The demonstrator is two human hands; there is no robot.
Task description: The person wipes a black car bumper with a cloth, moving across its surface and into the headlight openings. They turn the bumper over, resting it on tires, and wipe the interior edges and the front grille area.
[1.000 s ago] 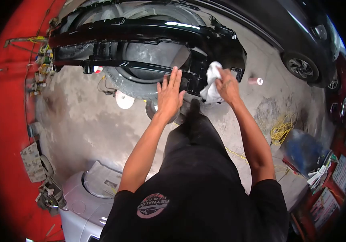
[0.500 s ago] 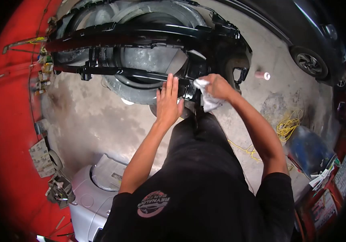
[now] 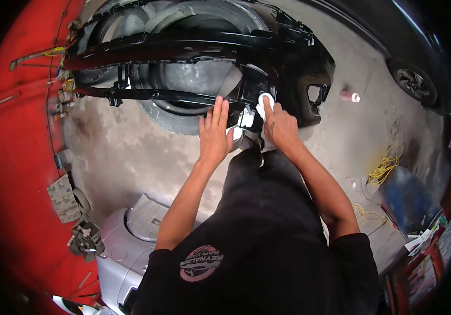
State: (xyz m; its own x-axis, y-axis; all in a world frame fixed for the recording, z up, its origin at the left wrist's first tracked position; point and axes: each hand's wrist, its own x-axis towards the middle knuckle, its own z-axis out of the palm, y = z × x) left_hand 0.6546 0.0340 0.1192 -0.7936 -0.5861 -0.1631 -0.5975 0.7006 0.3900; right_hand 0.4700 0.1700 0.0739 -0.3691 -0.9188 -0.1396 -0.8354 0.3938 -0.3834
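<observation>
A glossy black car bumper point(image 3: 299, 65) lies across several tires point(image 3: 170, 123) in front of me. My left hand point(image 3: 215, 131) rests with fingers stretched out on the bumper's near edge. To its right, my right hand point(image 3: 282, 126) presses a white cloth point(image 3: 264, 106) against the bumper, the index finger extended over it. Part of the cloth is hidden under the fingers.
A dark car point(image 3: 409, 58) stands at the upper right, with a pinkish can or bottle point(image 3: 350, 96) on the floor nearby. Yellow cord point(image 3: 385, 167) lies coiled at the right. A silver bumper point(image 3: 118, 257) is at the lower left, beside a red wall point(image 3: 10, 173).
My right hand has moved the cloth slightly left and away from me, and the cloth now lies flatter on the bumper. My left hand stays at the edge.
</observation>
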